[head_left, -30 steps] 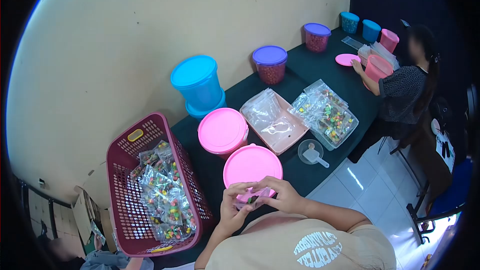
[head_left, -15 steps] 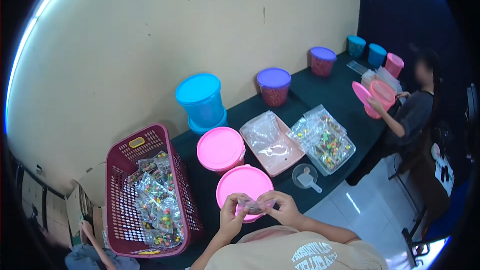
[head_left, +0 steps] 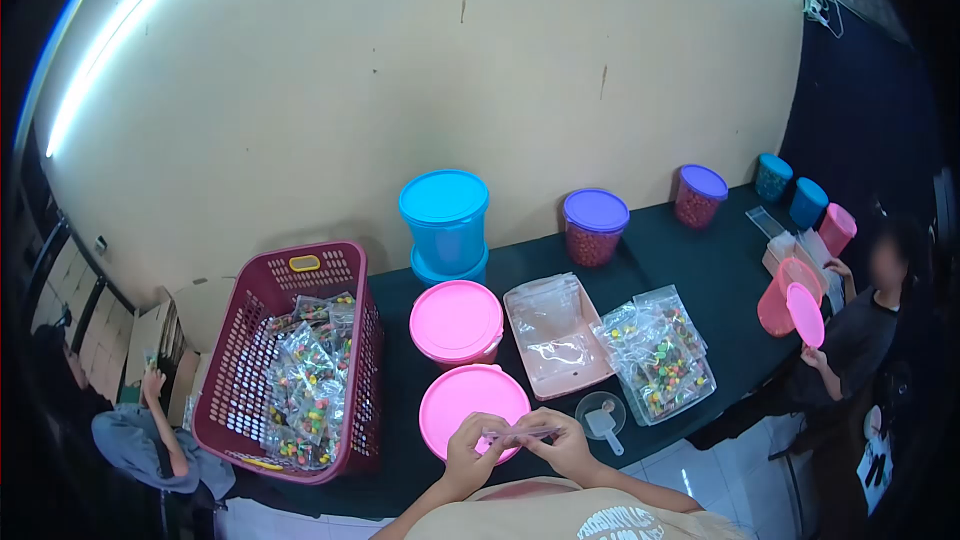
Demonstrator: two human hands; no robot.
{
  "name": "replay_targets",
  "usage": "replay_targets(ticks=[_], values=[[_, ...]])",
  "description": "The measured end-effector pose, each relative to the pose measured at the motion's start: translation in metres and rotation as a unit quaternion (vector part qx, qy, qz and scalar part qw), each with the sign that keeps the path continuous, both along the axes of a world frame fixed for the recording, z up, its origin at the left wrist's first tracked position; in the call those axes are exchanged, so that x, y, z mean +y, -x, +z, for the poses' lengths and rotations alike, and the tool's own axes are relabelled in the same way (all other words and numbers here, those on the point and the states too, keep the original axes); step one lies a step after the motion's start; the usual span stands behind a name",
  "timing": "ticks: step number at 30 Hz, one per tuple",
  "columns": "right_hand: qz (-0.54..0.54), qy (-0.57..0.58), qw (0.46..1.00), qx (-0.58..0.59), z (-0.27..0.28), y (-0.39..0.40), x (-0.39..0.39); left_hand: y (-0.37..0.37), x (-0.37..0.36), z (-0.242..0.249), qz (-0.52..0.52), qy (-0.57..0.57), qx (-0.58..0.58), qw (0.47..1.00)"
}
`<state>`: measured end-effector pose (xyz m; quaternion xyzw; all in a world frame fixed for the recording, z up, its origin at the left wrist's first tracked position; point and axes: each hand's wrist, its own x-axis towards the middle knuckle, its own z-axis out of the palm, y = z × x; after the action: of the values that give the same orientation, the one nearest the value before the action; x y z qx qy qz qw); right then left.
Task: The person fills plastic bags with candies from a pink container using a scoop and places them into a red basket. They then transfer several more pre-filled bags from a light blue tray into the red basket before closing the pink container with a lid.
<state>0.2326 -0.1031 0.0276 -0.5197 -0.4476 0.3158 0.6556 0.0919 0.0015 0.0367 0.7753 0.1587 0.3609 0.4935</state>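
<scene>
My left hand (head_left: 468, 454) and my right hand (head_left: 563, 450) are close together, pinching a small clear plastic bag (head_left: 521, 432) between the fingertips. It is seen almost edge-on, so its contents cannot be made out. Just beneath the hands is a pink round lid (head_left: 473, 402). Behind that stands a pink-lidded tub (head_left: 456, 322). To the right of my hands a white scoop (head_left: 604, 425) rests in a clear round bowl (head_left: 584, 402).
A maroon basket (head_left: 361, 360) holding candy packets stands left. Rightward are a pink tray (head_left: 577, 380) of clear bags and a candy-packet pile (head_left: 660, 350). Blue tubs (head_left: 445, 225) and purple-lidded tubs (head_left: 594, 240) line the wall. One person (head_left: 850, 345) works at right, another (head_left: 160, 445) at left.
The view has tilted and shifted, so the table sits differently in frame. My fingers still pinch the bag, now flatter and more edge-on. The right-hand person's pink lid has moved across their tub.
</scene>
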Motion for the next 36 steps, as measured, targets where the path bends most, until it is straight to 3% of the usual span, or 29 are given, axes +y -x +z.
replay_targets(ticks=[5,7,8,12,14,25,31,35,36], values=[[0.038,-0.009,0.999,0.025,0.003,-0.024,-0.006,-0.021,-0.016,0.001,0.039,-0.064,-0.006,0.997],[0.016,-0.053,0.996,-0.071,-0.003,-0.035,-0.006,-0.030,-0.022,-0.001,0.055,-0.079,-0.024,0.995],[0.009,-0.038,0.999,-0.024,-0.002,-0.035,-0.011,-0.034,-0.025,-0.002,0.072,-0.119,-0.029,0.990],[-0.023,-0.069,0.994,-0.076,-0.005,-0.047,-0.018,-0.048,-0.042,-0.007,0.115,-0.125,-0.039,0.985],[-0.024,-0.088,0.992,-0.082,-0.013,-0.056,-0.016,-0.052,-0.046,-0.006,0.162,-0.185,-0.016,0.969],[0.027,-0.105,0.991,-0.077,-0.009,-0.075,-0.011,-0.033,-0.069,0.006,0.268,-0.165,0.020,0.949],[0.057,-0.115,0.979,-0.158,-0.007,-0.077,-0.005,-0.012,-0.077,0.010,0.266,-0.148,0.062,0.951],[0.102,-0.133,0.977,-0.136,-0.009,-0.077,0.005,-0.004,-0.071,0.004,0.277,-0.077,0.048,0.957],[0.107,-0.131,0.976,-0.135,-0.009,-0.074,0.008,0.000,-0.067,0.003,0.308,-0.136,0.078,0.938]])
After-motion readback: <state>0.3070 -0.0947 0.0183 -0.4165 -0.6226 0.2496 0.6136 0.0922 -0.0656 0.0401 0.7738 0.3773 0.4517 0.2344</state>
